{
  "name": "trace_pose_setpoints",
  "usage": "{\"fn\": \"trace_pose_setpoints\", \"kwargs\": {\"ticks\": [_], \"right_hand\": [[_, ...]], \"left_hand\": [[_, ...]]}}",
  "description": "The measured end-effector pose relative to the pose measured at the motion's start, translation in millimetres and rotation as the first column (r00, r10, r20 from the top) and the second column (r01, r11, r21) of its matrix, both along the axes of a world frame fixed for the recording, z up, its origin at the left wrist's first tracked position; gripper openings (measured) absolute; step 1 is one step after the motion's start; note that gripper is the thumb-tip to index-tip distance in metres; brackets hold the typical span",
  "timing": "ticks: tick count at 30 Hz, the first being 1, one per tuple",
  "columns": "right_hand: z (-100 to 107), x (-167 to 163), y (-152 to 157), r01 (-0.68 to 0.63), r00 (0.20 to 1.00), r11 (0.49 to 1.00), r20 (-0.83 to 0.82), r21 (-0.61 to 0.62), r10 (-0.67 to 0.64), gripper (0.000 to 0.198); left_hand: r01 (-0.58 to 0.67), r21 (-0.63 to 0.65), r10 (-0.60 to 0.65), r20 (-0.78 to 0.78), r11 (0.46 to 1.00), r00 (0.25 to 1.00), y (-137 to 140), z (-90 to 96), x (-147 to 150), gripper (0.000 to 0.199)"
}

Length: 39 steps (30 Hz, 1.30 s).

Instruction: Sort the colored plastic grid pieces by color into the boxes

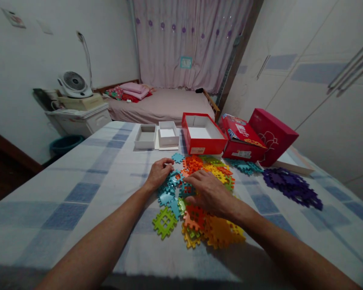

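Note:
Plastic interlocking building tiles lie heaped on the table before me, mixed orange, yellow and green. My left hand rests at the left side of the heap, beside the light blue tiles. Its fingers are curled close together; what is under them, if anything, is hidden. Palm down over the middle of the heap is my right hand, thumb apart from the stretched fingers. Its fingertips reach a blue tile. A green window tile lies flat at the near left.
Purple tiles form a separate pile at the right, with teal tiles nearby. Behind the heap stand an open red box, a printed red box, a tilted crimson box and two small white boxes, one a white tray.

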State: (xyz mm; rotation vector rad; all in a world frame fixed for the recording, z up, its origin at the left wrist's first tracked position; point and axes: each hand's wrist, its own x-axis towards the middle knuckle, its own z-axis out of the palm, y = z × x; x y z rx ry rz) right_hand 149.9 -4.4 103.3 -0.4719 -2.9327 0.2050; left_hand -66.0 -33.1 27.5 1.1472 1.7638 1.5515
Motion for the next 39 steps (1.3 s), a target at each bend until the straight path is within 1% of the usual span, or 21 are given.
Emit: {"fn": "trace_pose_setpoints", "kwargs": {"ticks": [3, 7, 9, 12, 15, 18, 19, 21, 23, 25, 28, 32, 35, 39], "right_hand": [[-11, -13, -3, 0.041, 0.992, 0.996, 0.117, 0.085, -0.05, 0.03], [-17, -15, -1, 0.08, 0.989, 0.991, 0.116, 0.11, -0.093, 0.032], [-18, -14, -1, 0.071, 0.989, 0.99, 0.119, 0.12, -0.085, 0.031], [-20, -13, 1, 0.023, 0.991, 0.992, 0.128, 0.128, -0.04, 0.028], [-19, -13, 3, 0.039, 0.995, 0.996, 0.089, 0.086, -0.047, 0.022], [-13, -17, 6, 0.112, 0.994, 0.993, -0.009, -0.026, -0.112, 0.019], [-11, -20, 7, 0.111, 0.993, 0.991, -0.038, -0.07, -0.114, 0.018], [-8, -30, 9, 0.039, 0.997, 0.991, -0.064, -0.131, -0.048, 0.016], [-9, -43, 12, -0.064, 0.998, 0.988, -0.028, -0.14, 0.061, 0.015], [-12, -58, 17, -0.109, 0.992, 0.987, 0.051, -0.121, 0.116, 0.016], [-15, -75, 27, -0.088, 0.982, 0.993, 0.161, -0.082, 0.101, 0.022], [-11, -82, 37, -0.066, 0.973, 0.996, 0.219, -0.058, 0.077, 0.026], [-8, -79, 40, -0.057, 0.977, 0.993, 0.197, -0.102, 0.076, 0.029], [-8, -69, 41, -0.042, 0.99, 0.972, 0.121, -0.232, 0.072, 0.045]], "left_hand": [[-0.012, 0.006, 0.011, 0.048, 1.0, 0.999, 1, 0.5, 1, 0.022], [-0.042, 0.003, 0.041, 0.131, 0.999, 0.991, 2, 1.8, 2, 0.024], [-0.065, 0.0, 0.064, 0.177, 0.998, 0.982, 2, 1.9, 1, 0.025], [-0.11, 0.004, 0.106, 0.23, 0.994, 0.967, 4, 1.1, 0, 0.027], [-0.156, 0.022, 0.144, 0.263, 0.988, 0.954, 6, 0.3, -2, 0.026], [-0.194, 0.041, 0.173, 0.293, 0.98, 0.94, 7, 0.0, -3, 0.025], [-0.204, 0.044, 0.181, 0.304, 0.978, 0.935, 8, 0.0, -3, 0.026], [-0.22, 0.047, 0.193, 0.325, 0.974, 0.926, 9, 0.2, -3, 0.027], [-0.229, 0.052, 0.199, 0.339, 0.972, 0.919, 9, 0.8, -3, 0.028], [-0.233, 0.058, 0.199, 0.344, 0.971, 0.918, 8, 1.6, -3, 0.027], [-0.22, 0.048, 0.191, 0.339, 0.974, 0.921, 7, 2.3, -4, 0.025], [-0.194, 0.031, 0.174, 0.325, 0.98, 0.93, 5, 1.8, -5, 0.027], [-0.194, 0.06, 0.166, 0.314, 0.979, 0.935, 6, 1.5, -5, 0.025], [-0.204, 0.094, 0.165, 0.312, 0.974, 0.935, 8, -0.2, -3, 0.024]]}}
